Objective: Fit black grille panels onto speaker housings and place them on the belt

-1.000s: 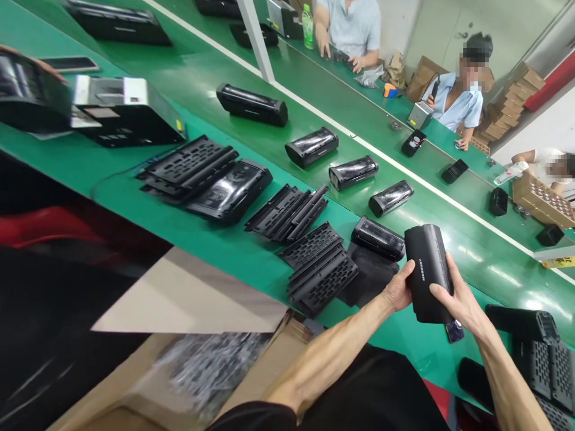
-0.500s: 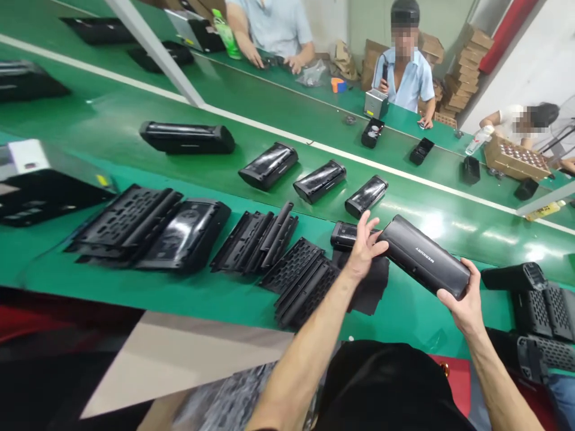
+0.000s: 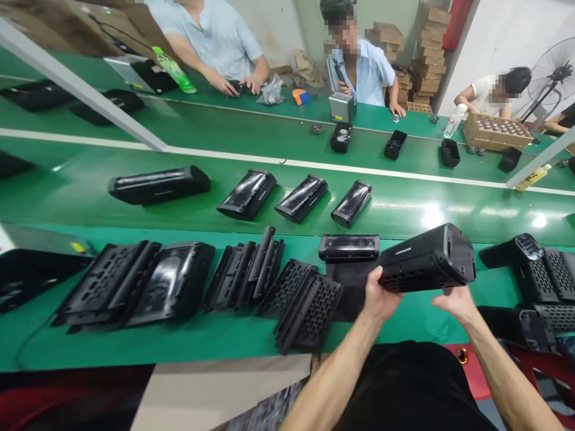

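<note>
Black housing [image 3: 424, 260], its end now showing.
Left hand [image 3: 381, 297], spread before, grips its left end; right hand [image 3: 457, 304] beneath, fingers hidden.

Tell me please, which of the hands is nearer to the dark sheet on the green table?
Left. The left hand is just right of the dark sheet, holding one end of the black casing; the right hand is farther to the right, under the casing's other end.
</note>
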Motion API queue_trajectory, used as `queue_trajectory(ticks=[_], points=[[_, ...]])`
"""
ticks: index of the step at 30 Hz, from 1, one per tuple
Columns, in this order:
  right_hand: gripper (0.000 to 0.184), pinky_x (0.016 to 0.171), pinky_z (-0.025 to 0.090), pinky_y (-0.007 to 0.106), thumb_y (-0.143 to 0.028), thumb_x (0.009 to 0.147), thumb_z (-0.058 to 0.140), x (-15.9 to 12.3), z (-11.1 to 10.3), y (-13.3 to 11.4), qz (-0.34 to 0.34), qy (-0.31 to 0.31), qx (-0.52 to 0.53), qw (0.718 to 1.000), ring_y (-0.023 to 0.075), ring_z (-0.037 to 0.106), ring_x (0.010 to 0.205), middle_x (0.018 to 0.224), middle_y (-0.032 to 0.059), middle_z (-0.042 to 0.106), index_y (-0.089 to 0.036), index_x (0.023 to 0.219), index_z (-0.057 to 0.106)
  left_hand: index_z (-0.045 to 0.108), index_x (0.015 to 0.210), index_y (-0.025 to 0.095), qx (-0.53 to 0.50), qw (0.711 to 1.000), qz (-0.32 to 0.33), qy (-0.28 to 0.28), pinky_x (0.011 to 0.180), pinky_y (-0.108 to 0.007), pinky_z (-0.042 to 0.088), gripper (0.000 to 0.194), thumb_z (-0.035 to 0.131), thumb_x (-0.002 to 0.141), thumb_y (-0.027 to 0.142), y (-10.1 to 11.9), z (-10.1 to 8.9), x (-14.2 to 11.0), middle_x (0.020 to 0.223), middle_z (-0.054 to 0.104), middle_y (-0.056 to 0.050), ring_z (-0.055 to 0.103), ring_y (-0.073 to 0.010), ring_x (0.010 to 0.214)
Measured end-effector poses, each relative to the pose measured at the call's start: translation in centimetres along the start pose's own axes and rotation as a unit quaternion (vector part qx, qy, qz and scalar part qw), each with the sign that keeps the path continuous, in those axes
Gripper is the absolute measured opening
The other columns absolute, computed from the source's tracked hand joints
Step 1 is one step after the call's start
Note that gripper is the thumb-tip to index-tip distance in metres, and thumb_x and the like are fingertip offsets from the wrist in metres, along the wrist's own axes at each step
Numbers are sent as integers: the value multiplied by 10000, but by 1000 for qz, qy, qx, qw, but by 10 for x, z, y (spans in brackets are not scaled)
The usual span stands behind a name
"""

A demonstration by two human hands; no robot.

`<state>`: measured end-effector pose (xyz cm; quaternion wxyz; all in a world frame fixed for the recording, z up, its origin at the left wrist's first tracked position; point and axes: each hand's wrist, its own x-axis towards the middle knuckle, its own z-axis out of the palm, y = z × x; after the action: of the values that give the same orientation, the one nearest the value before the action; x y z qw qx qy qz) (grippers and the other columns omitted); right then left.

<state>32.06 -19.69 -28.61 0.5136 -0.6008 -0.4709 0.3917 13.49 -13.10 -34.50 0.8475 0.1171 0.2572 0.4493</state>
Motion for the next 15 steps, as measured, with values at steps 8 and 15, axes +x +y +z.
queue_trajectory(ticks=[8,15], points=[[1173,1108,520,602,-487,666,916,-3,-31,-22,-37,-107,-313,943,424,635,1286,1467,159,622,-294,1701,397,656,1451,309,265,961,68,-36,1077,-413,521,952,1015,591,503,45,-1,-20,1647,518,-122,471,-393,1507],[1108,1096,518,623,-502,652,949,-20,-40,-23,-10,-196,-352,915,453,642,1276,1454,140,651,-350,1655,504,664,1448,248,388,918,37,-75,1216,-498,405,1020,1027,505,391,52,13,-36,1453,625,-130,544,-440,1390]])
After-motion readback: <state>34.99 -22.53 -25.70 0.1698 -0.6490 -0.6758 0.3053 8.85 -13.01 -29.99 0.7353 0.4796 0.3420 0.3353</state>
